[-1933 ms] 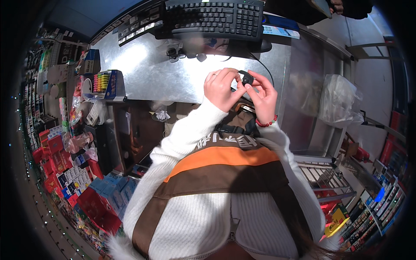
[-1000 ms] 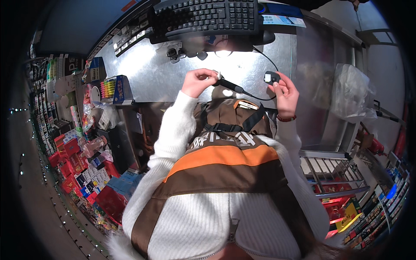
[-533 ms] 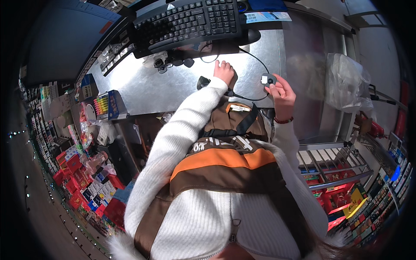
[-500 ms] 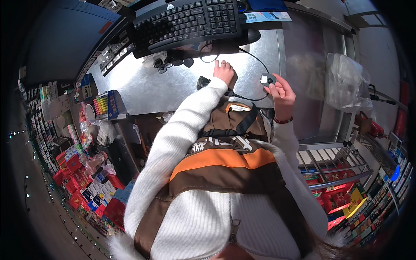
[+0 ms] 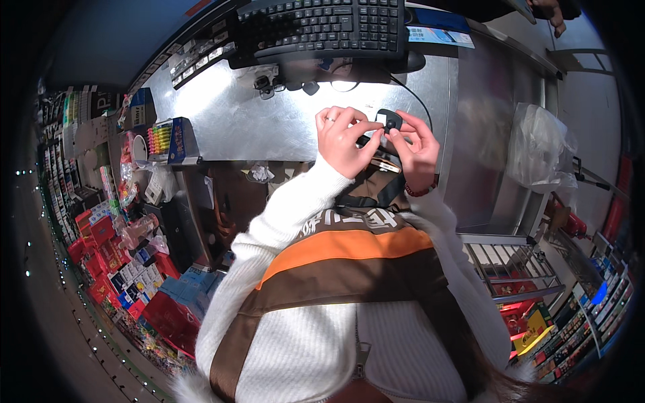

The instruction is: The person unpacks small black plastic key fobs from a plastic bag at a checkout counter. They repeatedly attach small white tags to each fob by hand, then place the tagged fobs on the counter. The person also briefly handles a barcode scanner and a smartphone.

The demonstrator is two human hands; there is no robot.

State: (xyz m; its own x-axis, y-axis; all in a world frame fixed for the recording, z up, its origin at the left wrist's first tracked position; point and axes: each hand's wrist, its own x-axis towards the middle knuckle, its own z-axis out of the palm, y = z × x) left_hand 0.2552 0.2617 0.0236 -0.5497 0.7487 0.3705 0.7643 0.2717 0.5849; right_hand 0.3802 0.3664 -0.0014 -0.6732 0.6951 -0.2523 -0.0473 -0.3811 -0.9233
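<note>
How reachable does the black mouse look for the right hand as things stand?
Probably yes: the mouse lies beyond the right hand, with only a thin cable curving between them over the metal counter. The hand holds a small black device, though, so it may need freeing first.

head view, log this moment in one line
left hand: at black tag | right hand: holds black tag | keyboard: beyond both hands
</note>
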